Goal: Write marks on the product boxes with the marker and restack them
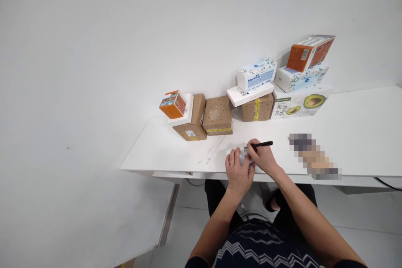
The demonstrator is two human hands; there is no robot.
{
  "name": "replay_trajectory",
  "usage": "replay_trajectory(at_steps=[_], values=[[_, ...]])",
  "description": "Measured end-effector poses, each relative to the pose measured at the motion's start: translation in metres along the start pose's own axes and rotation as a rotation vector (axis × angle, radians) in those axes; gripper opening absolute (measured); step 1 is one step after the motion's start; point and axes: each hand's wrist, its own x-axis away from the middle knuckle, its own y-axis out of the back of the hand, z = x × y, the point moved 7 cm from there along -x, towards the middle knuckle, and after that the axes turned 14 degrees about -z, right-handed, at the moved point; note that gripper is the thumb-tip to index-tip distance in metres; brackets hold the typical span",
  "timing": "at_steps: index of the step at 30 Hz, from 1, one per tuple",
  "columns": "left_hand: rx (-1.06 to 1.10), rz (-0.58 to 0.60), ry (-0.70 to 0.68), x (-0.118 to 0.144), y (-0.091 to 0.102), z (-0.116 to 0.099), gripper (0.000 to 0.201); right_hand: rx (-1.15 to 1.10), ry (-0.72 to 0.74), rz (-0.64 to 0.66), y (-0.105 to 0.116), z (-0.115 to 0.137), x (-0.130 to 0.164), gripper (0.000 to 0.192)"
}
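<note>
My right hand [263, 158] grips a black pen [261, 144], its tip pointing down at a small light-coloured item [244, 157] on the white table [176, 150]. My left hand [238, 170] lies flat on that item, pinning it near the table's front edge. The item is mostly hidden under both hands, so I cannot tell what it is.
Along the wall stand brown cardboard boxes [217, 115], an orange box [172, 104] on a white one, a blue-and-white tissue pack [256, 74], an avocado-printed box [298, 104] and an orange carton [309, 52] on top. A blurred patch [314, 157] lies at right.
</note>
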Motion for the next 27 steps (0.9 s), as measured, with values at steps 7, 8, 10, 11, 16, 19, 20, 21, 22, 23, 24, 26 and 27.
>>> replay_trajectory(at_steps=[7,8,10,11,16,19,20,21,22,23,24,26,27], values=[[-0.034,0.021,-0.013,-0.001,-0.001,-0.001,0.037,-0.012,-0.022,0.013,-0.001,-0.003,0.0,0.012],[-0.033,0.02,-0.012,-0.001,0.0,-0.001,0.037,-0.021,-0.026,0.019,-0.001,-0.004,0.0,0.012],[-0.024,0.019,-0.009,-0.001,0.0,-0.001,0.037,-0.038,-0.027,0.03,-0.001,-0.003,0.0,0.013],[-0.02,0.019,-0.007,-0.001,0.0,-0.001,0.037,-0.045,-0.028,0.03,-0.001,-0.002,0.0,0.013],[-0.005,-0.005,0.002,-0.001,0.002,-0.001,0.036,-0.173,-0.13,-0.161,0.015,-0.005,0.002,0.02],[-0.002,-0.002,-0.004,-0.001,0.002,-0.001,0.035,-0.321,-0.24,-0.384,0.039,-0.018,0.004,0.025],[-0.007,0.004,-0.011,-0.001,0.002,-0.002,0.035,-0.336,-0.254,-0.444,0.048,-0.024,0.004,0.027],[-0.013,0.007,-0.018,-0.001,0.001,-0.002,0.035,-0.304,-0.261,-0.479,0.057,-0.031,0.003,0.029],[-0.016,0.007,-0.021,-0.001,0.001,-0.002,0.035,-0.198,-0.266,-0.464,0.063,-0.038,0.001,0.032],[-0.012,0.003,-0.019,-0.001,0.001,-0.001,0.035,-0.04,-0.272,-0.402,0.067,-0.047,0.0,0.034],[-0.004,-0.003,-0.012,-0.001,0.001,-0.001,0.034,0.141,-0.281,-0.308,0.068,-0.056,-0.002,0.033],[0.016,-0.008,0.004,-0.001,0.001,0.0,0.034,0.448,-0.302,-0.109,0.067,-0.077,-0.001,0.027],[0.019,-0.004,0.008,-0.001,0.001,0.0,0.034,0.538,-0.316,-0.04,0.065,-0.085,0.0,0.023]])
